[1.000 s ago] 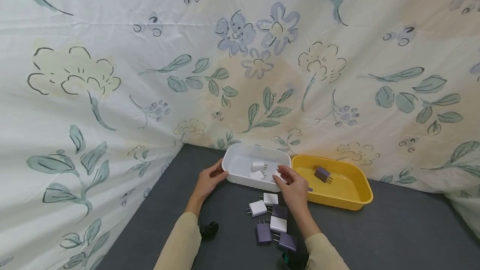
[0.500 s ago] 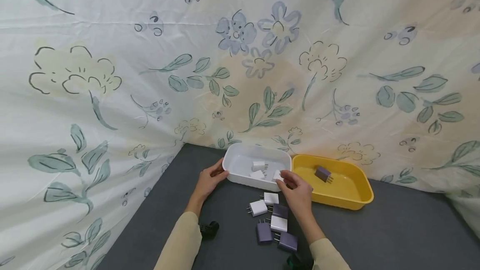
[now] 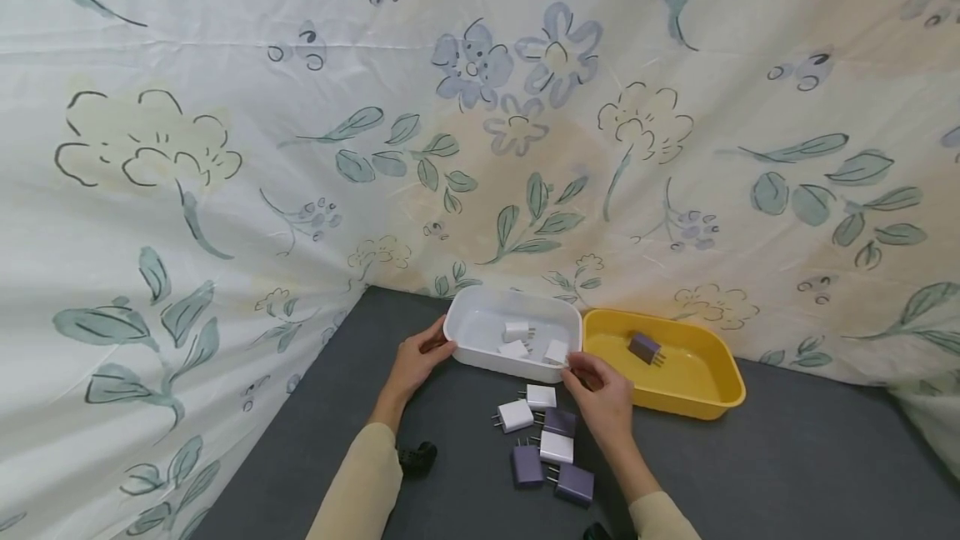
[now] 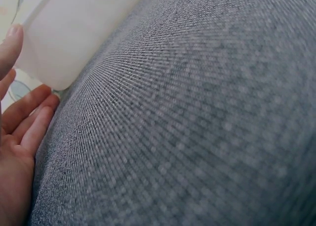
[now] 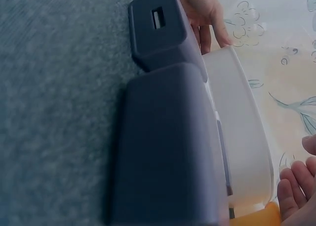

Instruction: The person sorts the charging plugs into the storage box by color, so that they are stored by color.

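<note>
At the front right corner of the white bin point(image 3: 487, 357), my right hand point(image 3: 603, 398) has its fingers loosely bent and holds nothing. A white plug-in charger point(image 3: 556, 352) lies just inside that corner, beside the fingertips. Two more white chargers, one near the middle point(image 3: 517, 332) and one in front of it point(image 3: 513, 349), lie in the bin. My left hand point(image 3: 412, 365) rests against the bin's left end, its fingers point(image 4: 37, 129) extended by the corner in the left wrist view. In the right wrist view, a purple charger point(image 5: 158, 28) shows its USB port.
A yellow bin point(image 3: 690, 402) with one purple charger point(image 3: 645, 347) stands right of the white one. On the dark tabletop before them lies a cluster of white chargers point(image 3: 557, 447) and purple chargers point(image 3: 527, 467). A patterned cloth point(image 3: 480, 148) hangs behind.
My right hand has let go of a white charger, which now lies in the white bin's right corner, and has drawn back toward the right and front. The left hand stays put.
</note>
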`<state>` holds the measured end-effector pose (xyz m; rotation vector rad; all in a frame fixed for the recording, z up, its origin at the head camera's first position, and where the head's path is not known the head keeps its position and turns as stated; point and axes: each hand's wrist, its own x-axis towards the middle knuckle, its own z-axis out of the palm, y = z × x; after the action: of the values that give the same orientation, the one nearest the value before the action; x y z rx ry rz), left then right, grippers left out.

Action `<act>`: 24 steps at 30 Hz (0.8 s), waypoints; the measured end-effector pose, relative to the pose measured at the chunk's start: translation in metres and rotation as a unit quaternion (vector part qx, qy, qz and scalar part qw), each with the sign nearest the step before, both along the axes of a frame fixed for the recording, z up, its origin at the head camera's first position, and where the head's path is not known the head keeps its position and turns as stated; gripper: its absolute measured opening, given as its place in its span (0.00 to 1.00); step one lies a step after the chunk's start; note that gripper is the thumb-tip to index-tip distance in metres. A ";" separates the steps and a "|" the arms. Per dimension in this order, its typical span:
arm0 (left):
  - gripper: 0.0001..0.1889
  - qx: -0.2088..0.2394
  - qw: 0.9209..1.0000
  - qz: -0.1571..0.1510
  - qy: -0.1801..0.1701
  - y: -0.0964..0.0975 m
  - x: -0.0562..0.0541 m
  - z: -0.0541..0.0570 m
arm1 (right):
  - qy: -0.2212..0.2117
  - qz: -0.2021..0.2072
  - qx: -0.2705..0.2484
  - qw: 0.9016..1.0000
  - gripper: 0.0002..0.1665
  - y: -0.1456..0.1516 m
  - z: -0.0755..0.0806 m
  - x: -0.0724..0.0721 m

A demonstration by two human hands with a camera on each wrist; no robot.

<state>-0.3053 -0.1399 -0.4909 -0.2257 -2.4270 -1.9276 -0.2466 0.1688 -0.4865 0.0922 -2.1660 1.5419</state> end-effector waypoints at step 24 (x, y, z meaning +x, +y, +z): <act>0.32 -0.007 0.999 0.047 0.012 0.001 -0.021 -0.036 | -0.059 0.040 0.048 0.996 0.15 0.017 -0.017 0.014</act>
<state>-0.3260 -0.1385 -0.5268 -0.1307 -2.3908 -1.8581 -0.2327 0.1855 -0.5034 0.1237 -2.3570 1.5207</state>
